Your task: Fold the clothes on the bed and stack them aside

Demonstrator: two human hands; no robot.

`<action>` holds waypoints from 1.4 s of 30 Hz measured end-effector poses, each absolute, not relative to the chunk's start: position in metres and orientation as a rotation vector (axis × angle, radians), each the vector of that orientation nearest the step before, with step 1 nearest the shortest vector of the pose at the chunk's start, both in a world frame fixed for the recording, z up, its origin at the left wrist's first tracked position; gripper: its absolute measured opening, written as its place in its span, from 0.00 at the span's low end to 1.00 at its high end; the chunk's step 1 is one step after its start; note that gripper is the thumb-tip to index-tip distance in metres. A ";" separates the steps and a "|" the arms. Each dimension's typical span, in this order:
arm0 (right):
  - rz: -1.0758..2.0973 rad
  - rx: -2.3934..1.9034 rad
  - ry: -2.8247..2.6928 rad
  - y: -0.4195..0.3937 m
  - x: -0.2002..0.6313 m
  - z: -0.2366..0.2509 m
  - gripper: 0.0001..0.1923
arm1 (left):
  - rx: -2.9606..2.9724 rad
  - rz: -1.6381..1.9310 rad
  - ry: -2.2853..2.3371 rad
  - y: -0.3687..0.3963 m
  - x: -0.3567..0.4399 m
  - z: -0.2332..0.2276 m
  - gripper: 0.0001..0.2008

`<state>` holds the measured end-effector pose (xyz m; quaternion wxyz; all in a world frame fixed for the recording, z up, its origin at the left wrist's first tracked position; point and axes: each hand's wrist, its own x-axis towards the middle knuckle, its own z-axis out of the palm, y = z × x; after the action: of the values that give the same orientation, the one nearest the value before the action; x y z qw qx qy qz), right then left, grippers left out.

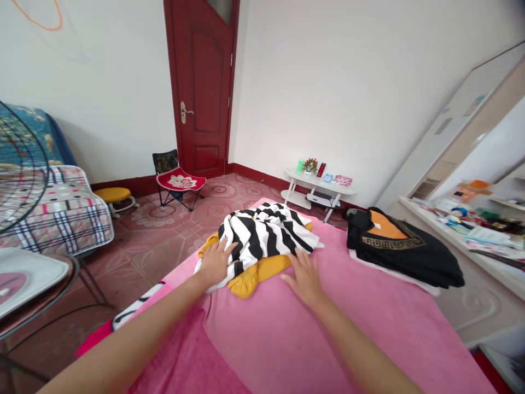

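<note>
A crumpled black-and-white striped garment point(268, 232) with mustard-yellow parts point(246, 282) lies on the pink bed cover point(279, 334). My left hand point(215, 262) rests on its left side, fingers stretched out over the striped cloth. At the near right edge of the garment is my right hand point(304, 276), its fingers spread and the fingertips by the yellow part. Neither hand is closed around the cloth. Farther right on the same cover sits a folded black garment point(397, 246) with a gold pattern and an orange patch.
Beyond the bed stands a low white table point(320, 183) with small items. A red folding chair point(180, 179) and yellow stool point(112, 194) are on the tiled floor. A fan point(20, 169) is at far left. To the right is a cluttered dresser top point(451, 219).
</note>
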<state>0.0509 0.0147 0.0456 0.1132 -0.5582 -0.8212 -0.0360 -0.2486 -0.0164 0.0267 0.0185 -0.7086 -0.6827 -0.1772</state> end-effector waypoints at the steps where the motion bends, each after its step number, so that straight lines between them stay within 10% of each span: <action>1: -0.005 -1.700 -2.423 0.002 0.057 0.025 0.31 | -2.162 -0.588 -2.086 -0.018 -0.248 0.018 0.26; 17: 0.331 -1.711 -2.323 -0.081 0.064 0.007 0.34 | -1.953 -0.914 -2.342 -0.003 -0.240 0.049 0.22; 22: 0.413 -1.653 -2.296 -0.097 0.062 0.013 0.34 | -2.346 -1.131 -1.793 0.006 -0.141 0.083 0.15; 33: 0.786 -1.181 -2.452 -0.138 0.152 0.037 0.29 | -2.706 -0.790 -1.492 0.007 -0.026 -0.015 0.23; 42: 0.001 -2.013 -1.554 0.014 0.351 0.101 0.17 | -2.590 -0.700 -1.477 0.009 -0.020 -0.025 0.24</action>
<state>0.3513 0.0143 0.1009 0.2949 -0.7562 -0.5840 0.0003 -0.0199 0.0090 -0.0247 0.0397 -0.8450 -0.4819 -0.2284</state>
